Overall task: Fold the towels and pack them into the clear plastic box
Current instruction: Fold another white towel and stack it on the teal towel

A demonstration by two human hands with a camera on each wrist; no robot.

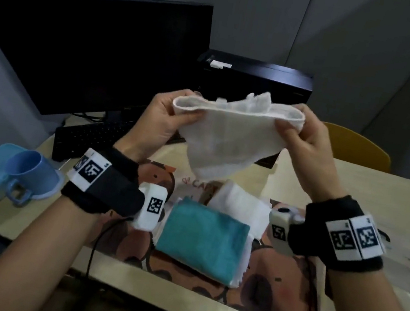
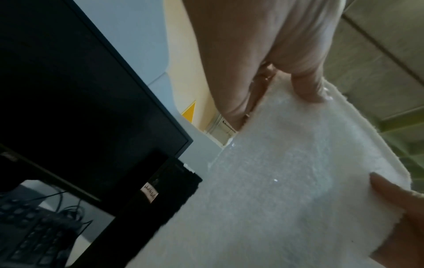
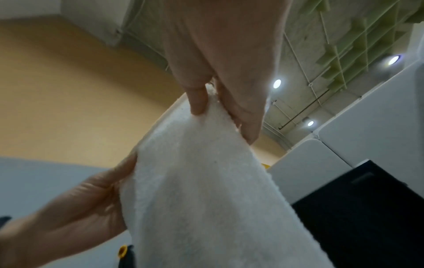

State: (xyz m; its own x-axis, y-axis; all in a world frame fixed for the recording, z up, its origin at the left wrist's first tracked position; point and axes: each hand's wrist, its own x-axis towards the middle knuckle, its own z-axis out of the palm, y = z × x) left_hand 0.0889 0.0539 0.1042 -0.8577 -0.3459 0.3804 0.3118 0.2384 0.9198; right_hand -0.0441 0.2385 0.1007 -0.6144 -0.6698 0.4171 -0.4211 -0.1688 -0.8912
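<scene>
Midway, by the look of it — white towel [image 1: 225,134], soft fluffy terry, held up at frame centre, left hand [image 1: 162,117] and right hand [image 1: 304,137] each pinching a top corner. Below on the surface [image 1: 381,203]: teal towel [image 1: 200,236] folded square atop white ones. Packing undone — clear box unseen.

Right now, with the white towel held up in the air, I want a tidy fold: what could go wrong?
1. The white towel is pinched only at its top edge by the left hand and right hand; its bunched lower part may fold crooked.
2. It hangs just above the folded teal towel and could drag across that stack.
3. No clear plastic box shows in any view.
</scene>
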